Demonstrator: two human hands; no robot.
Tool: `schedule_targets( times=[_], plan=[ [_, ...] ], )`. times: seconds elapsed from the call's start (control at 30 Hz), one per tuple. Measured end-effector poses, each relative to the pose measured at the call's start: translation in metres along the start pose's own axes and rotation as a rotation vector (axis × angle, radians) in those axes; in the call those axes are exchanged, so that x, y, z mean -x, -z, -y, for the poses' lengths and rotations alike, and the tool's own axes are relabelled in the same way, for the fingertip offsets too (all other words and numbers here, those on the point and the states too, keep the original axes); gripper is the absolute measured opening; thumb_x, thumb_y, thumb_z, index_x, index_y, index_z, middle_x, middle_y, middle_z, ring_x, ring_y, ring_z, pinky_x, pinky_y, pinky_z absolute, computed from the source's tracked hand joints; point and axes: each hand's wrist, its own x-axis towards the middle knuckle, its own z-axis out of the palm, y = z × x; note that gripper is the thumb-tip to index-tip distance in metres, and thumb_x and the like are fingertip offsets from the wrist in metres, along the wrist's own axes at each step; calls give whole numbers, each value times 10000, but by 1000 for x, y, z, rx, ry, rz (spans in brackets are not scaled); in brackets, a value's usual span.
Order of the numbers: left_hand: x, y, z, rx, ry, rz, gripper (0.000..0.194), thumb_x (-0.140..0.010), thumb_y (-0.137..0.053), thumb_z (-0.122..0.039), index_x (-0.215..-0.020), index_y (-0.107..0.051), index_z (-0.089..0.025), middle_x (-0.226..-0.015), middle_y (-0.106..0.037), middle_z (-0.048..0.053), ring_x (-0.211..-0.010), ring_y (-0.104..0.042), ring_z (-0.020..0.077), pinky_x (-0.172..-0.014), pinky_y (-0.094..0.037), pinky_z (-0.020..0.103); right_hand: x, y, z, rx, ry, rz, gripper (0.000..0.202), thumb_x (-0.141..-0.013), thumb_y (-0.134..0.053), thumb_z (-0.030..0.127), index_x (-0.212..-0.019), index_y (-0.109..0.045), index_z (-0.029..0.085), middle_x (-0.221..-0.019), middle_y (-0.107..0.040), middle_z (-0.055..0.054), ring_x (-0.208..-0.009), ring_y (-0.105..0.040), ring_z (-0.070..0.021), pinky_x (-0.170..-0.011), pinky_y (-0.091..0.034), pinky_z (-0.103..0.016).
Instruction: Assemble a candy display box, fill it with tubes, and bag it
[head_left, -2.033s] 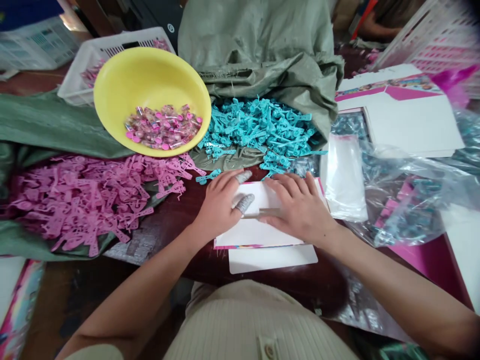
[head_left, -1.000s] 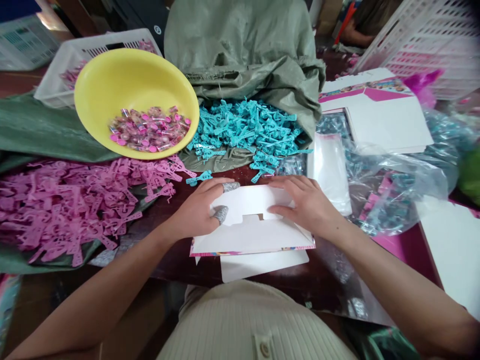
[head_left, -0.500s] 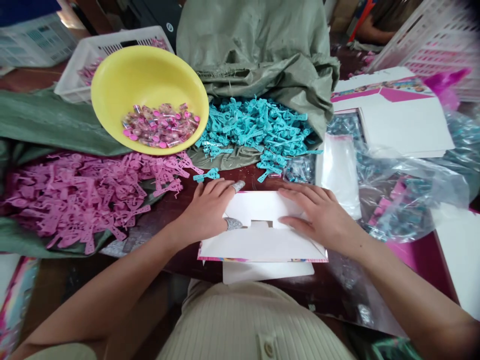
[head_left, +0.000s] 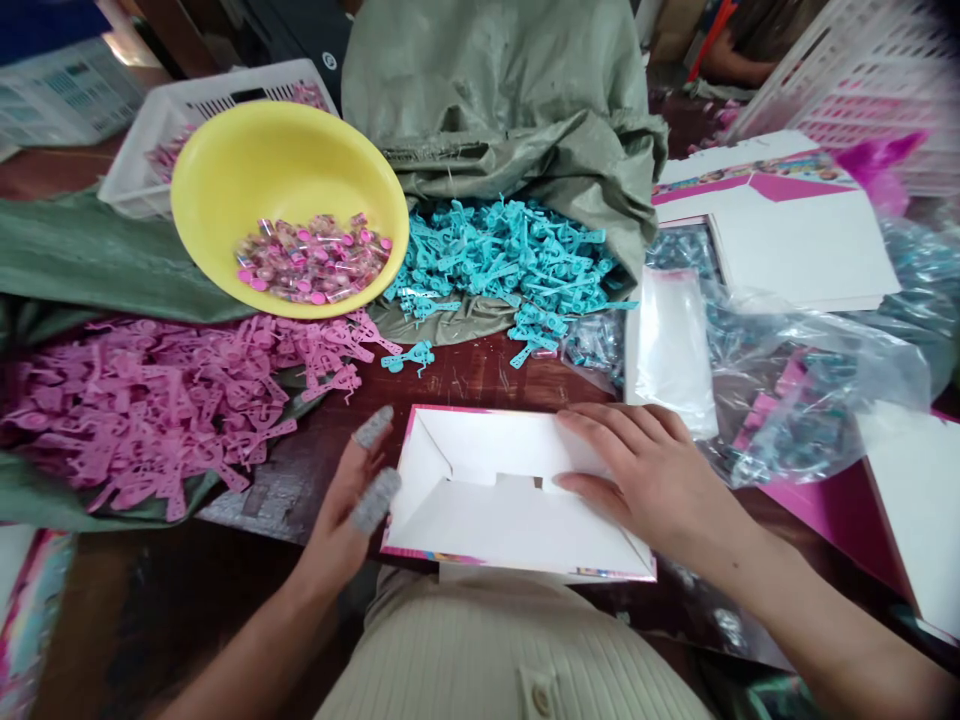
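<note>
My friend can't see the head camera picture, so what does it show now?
A person's right hand rests at the right end of an open, white-lined box; the left hand, its thumb and a finger wrapped in grey, is beside the left end. Nearby are pink clips, turquoise clips and a yellow bowl of tubes.

So the cardboard box (head_left: pixel 517 520) is sitting on the dark red table (head_left: pixel 480 372), long side running left to right, with its open side facing up. Inside it's all plain white, with pink edging and a strip of colourful print along the near rim. The walls slope in, there are diagonal folds at the far left and near right corners, and a small notched gap shows around the middle of the bottom.
</note>
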Motion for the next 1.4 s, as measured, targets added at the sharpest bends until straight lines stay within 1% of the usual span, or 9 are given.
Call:
schedule_targets(
  times=[0.13,0.23,0.27,0.37,0.47,0.57,0.67,0.87,1.4],
  plan=[
    [21,12,-34,-421,-395,-39,579,-864,-711,-246,-1420,-549,-267,-1555,-459,136,-1434,-434,338,-1176,-379,526,-4,-2,8,100,-9,-2,518,-992,-592,392,-1449,-492,170,-1298,-636,-145,-1108,-588,-329,-942,-430,-485],
    [39,27,-49,-302,-472,6,148,-869,-685,-230,-1011,-724,-220,-1085,-703,88,-975,-663,228,-857,-538,347,-7,1,7,130,6,51,586,-981,-588,389,-1523,-419,245,-1265,-630,-132,-1093,-598,-334,-962,-434,-511],
    [47,29,-48,-191,-326,118,120,-898,-662,-281,-834,-715,-195,-869,-693,60,-775,-641,179,-702,-518,287,-7,2,6,135,12,61,576,-981,-578,383,-1519,-420,252,-1267,-627,-132,-1101,-599,-334,-985,-425,-527],
    [68,20,-30,191,446,419,510,-950,-596,-500,-569,-620,-163,-550,-567,24,-488,-497,111,-471,-378,225,-12,3,7,100,20,69,511,-979,-552,385,-1444,-468,191,-1301,-625,-151,-1139,-605,-332,-1013,-428,-518],
    [70,-17,-13,697,856,271,319,-790,-809,-476,-754,-730,-170,-742,-709,70,-657,-666,167,-580,-520,251,-23,-1,17,19,-25,74,465,-975,-542,472,-1307,-516,147,-1255,-662,-163,-1087,-646,-326,-911,-495,-456],
    [51,-59,-18,1031,754,47,325,-635,-925,-297,-886,-737,-211,-963,-759,58,-956,-723,215,-865,-585,333,-35,-5,28,8,-106,34,462,-980,-506,577,-1188,-543,166,-1110,-707,-155,-970,-686,-321,-766,-511,-411],
    [30,-80,-39,1187,581,23,320,-709,-868,-276,-995,-735,-221,-1178,-746,64,-1153,-679,250,-999,-555,382,-41,-1,34,60,-202,-42,522,-963,-489,654,-1155,-553,173,-994,-713,-146,-881,-694,-322,-673,-491,-385],
    [17,-75,-67,1177,457,14,334,-712,-887,-256,-1015,-762,-191,-1082,-784,74,-1125,-704,284,-1024,-547,416,-37,19,34,139,-296,-44,514,-991,-496,553,-1405,-487,249,-1106,-688,-120,-877,-690,-318,-637,-486,-384],
    [22,-84,-73,1066,473,65,461,-635,-929,-246,-1063,-763,-204,-1028,-792,59,-1092,-713,277,-1047,-526,431,-39,5,38,15,-398,-23,552,-929,-533,620,-1247,-527,169,-1101,-710,-151,-976,-693,-363,-727,-520,-443]
  ],
)
